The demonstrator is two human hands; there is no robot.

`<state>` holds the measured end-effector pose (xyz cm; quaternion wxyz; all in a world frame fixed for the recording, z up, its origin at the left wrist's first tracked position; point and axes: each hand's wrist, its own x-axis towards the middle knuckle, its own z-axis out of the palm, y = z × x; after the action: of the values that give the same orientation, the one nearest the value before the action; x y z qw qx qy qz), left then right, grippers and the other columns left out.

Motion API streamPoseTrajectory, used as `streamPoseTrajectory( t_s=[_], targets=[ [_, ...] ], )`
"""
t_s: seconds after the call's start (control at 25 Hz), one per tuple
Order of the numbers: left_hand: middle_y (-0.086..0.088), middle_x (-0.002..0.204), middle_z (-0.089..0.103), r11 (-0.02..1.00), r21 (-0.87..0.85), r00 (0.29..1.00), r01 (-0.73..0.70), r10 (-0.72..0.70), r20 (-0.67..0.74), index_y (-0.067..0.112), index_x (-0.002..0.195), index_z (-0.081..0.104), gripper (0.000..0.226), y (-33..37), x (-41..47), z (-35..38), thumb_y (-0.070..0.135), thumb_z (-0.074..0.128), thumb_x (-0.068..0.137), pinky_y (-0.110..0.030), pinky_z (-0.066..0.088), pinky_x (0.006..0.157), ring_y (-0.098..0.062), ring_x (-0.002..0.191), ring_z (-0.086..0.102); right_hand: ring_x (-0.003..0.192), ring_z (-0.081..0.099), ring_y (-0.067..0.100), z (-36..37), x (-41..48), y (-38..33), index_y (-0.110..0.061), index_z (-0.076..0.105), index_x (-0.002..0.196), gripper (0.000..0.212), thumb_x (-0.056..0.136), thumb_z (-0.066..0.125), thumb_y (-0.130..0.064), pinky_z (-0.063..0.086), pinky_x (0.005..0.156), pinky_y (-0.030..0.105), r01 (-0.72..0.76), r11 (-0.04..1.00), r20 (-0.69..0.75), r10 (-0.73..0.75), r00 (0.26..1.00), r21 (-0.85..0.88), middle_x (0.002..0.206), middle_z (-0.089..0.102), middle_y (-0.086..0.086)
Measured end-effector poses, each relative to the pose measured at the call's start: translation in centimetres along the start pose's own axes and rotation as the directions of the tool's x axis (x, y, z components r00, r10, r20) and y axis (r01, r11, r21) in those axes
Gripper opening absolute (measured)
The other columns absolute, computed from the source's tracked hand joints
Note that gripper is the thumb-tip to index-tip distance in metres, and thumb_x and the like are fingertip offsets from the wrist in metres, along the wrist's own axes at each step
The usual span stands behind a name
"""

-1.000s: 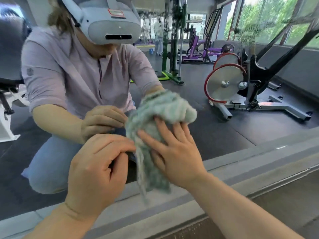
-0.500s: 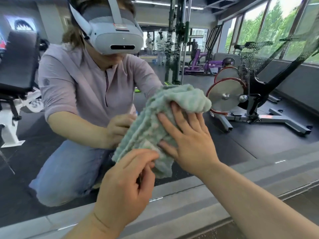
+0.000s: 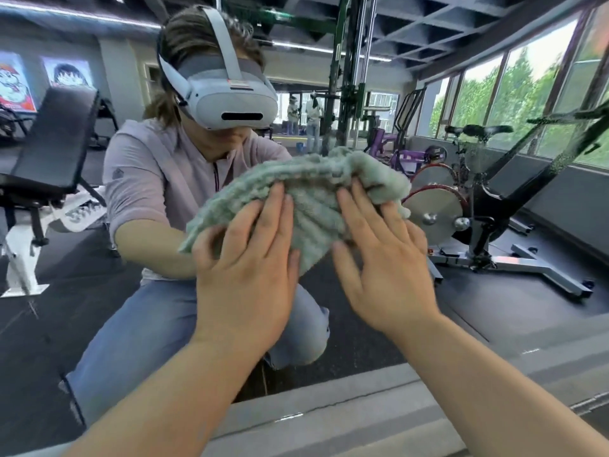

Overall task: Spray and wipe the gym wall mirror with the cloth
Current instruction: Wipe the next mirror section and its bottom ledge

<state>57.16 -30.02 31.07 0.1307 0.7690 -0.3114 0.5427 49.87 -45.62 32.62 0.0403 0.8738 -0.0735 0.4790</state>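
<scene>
The wall mirror point(image 3: 514, 311) fills the view and reflects me crouching in front of it. A pale green fluffy cloth point(image 3: 309, 196) is spread flat against the glass at chest height. My left hand point(image 3: 244, 275) presses its lower left part, fingers splayed upward and thumb at the cloth's edge. My right hand point(image 3: 385, 268) presses its right part, fingers apart, fingertips on the fabric. No spray bottle is in view.
A grey ledge point(image 3: 329, 423) runs along the mirror's bottom edge. The glass reflects a spin bike point(image 3: 474, 206) at right, a black weight bench point(image 3: 49, 150) at left, a green cable rack point(image 3: 349, 80) behind, and windows at far right.
The cloth has gone up the mirror and spread wider. My left hand went from a closed pinch at the cloth's lower edge to a flat press. My view has tilted upward.
</scene>
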Motion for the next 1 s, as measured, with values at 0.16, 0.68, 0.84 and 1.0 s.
streamPoseTrajectory(
  t_s=[0.16,0.68,0.84,1.0],
  targets=[
    [-0.006,0.156,0.032,0.999,0.047,0.988,0.005,0.002,-0.157,0.024,0.146,0.039,0.045,-3.0,8.5,-1.4,0.029,0.041,0.102,-0.048,0.023,0.110,-0.026,0.131,0.032,0.148,0.008,0.018,-3.6,8.6,0.8,-0.036,0.015,0.153,0.054,0.102,0.031,-0.040,0.014,0.112,0.037,-0.069,0.998,-0.082,0.068,0.994,-0.014,0.160,0.010,-0.019],
    [-0.009,0.156,0.030,0.956,0.191,0.921,-0.224,0.272,-0.280,0.001,0.138,0.043,0.046,-5.9,21.3,-4.5,0.014,0.038,0.094,-0.053,0.023,0.108,-0.022,0.141,0.023,0.143,0.020,0.016,-9.7,18.2,-0.4,-0.037,0.027,0.148,0.050,0.100,0.034,-0.047,0.018,0.113,0.042,-0.247,0.965,-0.196,0.261,0.945,0.093,0.159,0.021,-0.015],
    [-0.017,0.151,0.037,0.883,0.268,0.882,-0.385,0.438,-0.175,0.000,0.144,0.032,0.055,-7.6,20.9,-4.6,0.020,0.039,0.093,-0.051,0.032,0.102,-0.031,0.136,0.038,0.148,0.010,0.018,-8.5,14.3,-0.3,-0.039,0.010,0.153,0.057,0.101,0.032,-0.047,0.010,0.119,0.040,-0.246,0.969,-0.066,0.243,0.968,-0.039,0.161,0.007,-0.015],
    [-0.023,0.152,0.032,0.908,0.284,0.910,-0.307,0.368,-0.192,0.001,0.145,0.037,0.058,-7.3,22.6,-6.0,0.026,0.039,0.093,-0.051,0.034,0.102,-0.038,0.138,0.036,0.149,-0.003,0.016,-9.1,17.6,-0.6,-0.037,-0.002,0.153,0.057,0.102,0.020,-0.046,-0.001,0.121,0.042,-0.243,0.970,-0.064,0.243,0.968,0.002,0.161,-0.005,-0.015]
  ],
)
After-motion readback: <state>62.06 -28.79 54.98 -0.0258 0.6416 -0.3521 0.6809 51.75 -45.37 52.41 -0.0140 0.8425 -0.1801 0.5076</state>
